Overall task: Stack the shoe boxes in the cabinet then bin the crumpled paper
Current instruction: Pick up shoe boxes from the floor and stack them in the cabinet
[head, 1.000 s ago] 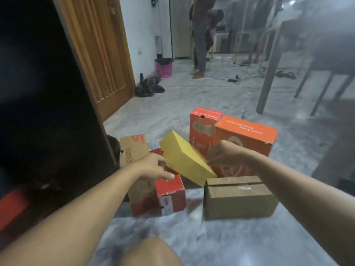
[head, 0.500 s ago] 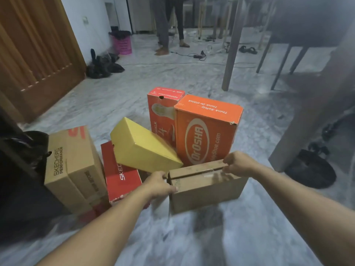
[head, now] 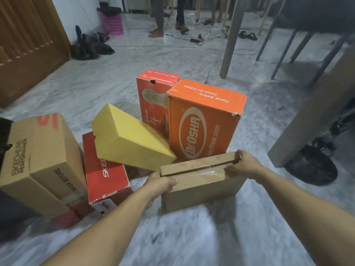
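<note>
The brown box (head: 199, 181) sits on the floor (head: 172, 237) before the orange box (head: 205, 121). The left hand (head: 160, 186) and right hand (head: 243, 166) grip its ends. The stacking step seems underway; next probably comes lifting it level toward the cabinet.

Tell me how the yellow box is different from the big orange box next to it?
The yellow box is plain, with no words showing; the big orange box says "DrOSHA" in a white oval. The yellow box lies tilted, leaning on the red box, while the orange box stands upright on the floor. The orange box looks taller. Both are closed cardboard boxes that no hand touches.
</note>
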